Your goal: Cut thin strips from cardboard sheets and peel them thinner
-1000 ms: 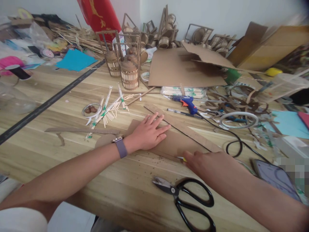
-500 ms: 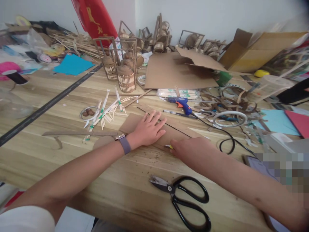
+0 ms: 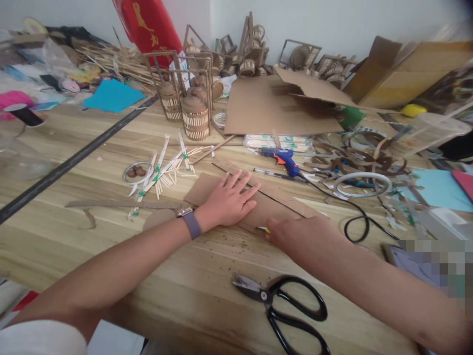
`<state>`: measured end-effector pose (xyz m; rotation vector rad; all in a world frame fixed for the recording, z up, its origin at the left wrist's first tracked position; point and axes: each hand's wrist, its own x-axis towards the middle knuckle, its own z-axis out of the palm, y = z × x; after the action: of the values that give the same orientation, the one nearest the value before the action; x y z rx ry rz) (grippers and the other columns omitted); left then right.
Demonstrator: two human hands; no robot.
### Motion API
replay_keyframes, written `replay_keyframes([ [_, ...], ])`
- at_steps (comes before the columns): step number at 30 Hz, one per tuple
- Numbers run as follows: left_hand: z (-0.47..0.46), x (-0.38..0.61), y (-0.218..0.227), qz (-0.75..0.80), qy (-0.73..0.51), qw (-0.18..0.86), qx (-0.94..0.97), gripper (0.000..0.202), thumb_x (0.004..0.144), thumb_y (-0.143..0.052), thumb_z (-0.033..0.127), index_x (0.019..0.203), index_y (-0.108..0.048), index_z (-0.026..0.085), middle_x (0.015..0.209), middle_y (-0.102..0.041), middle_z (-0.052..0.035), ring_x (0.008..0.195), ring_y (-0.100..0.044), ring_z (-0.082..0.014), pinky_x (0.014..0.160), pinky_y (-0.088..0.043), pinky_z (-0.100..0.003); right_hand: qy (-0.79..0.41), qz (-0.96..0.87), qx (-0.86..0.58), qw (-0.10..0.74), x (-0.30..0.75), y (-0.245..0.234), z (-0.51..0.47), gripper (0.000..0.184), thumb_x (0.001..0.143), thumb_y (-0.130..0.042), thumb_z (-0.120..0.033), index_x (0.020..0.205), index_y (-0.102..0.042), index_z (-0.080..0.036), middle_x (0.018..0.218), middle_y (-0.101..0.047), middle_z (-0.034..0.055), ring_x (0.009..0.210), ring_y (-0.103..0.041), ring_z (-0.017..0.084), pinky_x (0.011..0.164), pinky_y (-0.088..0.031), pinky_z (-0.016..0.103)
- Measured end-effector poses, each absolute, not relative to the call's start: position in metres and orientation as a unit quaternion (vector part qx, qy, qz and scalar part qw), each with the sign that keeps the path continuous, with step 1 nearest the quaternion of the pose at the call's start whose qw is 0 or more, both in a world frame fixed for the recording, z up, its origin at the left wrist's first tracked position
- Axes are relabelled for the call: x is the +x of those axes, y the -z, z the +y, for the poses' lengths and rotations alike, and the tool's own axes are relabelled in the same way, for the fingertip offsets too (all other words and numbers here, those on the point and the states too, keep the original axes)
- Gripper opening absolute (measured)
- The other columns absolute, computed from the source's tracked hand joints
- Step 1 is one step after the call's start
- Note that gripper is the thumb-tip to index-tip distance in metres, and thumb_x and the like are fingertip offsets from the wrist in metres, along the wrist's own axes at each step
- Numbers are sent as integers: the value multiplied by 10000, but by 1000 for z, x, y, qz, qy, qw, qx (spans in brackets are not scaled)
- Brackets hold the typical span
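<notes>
My left hand (image 3: pixel 231 199) lies flat with fingers spread on a piece of brown cardboard (image 3: pixel 271 208), pressing it against the table. Closed in my right hand (image 3: pixel 291 234) is a utility knife (image 3: pixel 267 230), of which a bit of yellow and the short blade show. That blade is at the cardboard's near edge, to the right of my left hand; whether it is in the board I cannot tell. A dark line runs along the cardboard's far side, with a cardboard strip (image 3: pixel 236 170) beyond it. Large black-handled scissors (image 3: pixel 271 296) rest nearer to me.
A blue glue gun (image 3: pixel 286 160) with a looping black cord lies beyond my right hand. Small wooden sticks (image 3: pixel 166 182) are scattered to the left. Lidded miniature baskets (image 3: pixel 195 118) stand farther back beside a large cardboard sheet (image 3: pixel 258 108). A tape roll (image 3: pixel 362 185) lies right.
The view has shifted slightly, so the scissors and glue gun appear a little farther right. Both hands keep nearly the same places on the cardboard.
</notes>
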<state>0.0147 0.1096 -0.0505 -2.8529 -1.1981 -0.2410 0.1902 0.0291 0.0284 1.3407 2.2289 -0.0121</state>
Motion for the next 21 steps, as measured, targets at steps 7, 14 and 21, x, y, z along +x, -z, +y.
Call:
replay_keyframes([
  [7,109,14,50,-383,76,17,-920,546,1068,-386,452,1561,-403,218,1653,-301,-168,1529,-252,-390,1202,-267,-593,16,821,498,280,193,-32,29,172,917,-587,-67,969,-711,-175,817,-809,100,771,-802,296,469,-425,266],
  [14,109,15,47,-384,70,14,-921,549,1068,-383,448,1563,-403,210,1653,-297,-174,1529,-246,-396,1211,-252,-587,27,812,506,289,199,-33,26,183,925,-562,-56,989,-686,-176,812,-809,100,781,-802,298,451,-372,271],
  [21,110,15,49,-384,78,13,-920,542,1061,-401,445,1554,-414,222,1648,-315,-159,1528,-257,-387,1204,-259,-598,50,793,523,310,205,-35,24,220,917,-543,-33,1034,-658,-179,806,-812,84,768,-805,280,422,-296,254],
])
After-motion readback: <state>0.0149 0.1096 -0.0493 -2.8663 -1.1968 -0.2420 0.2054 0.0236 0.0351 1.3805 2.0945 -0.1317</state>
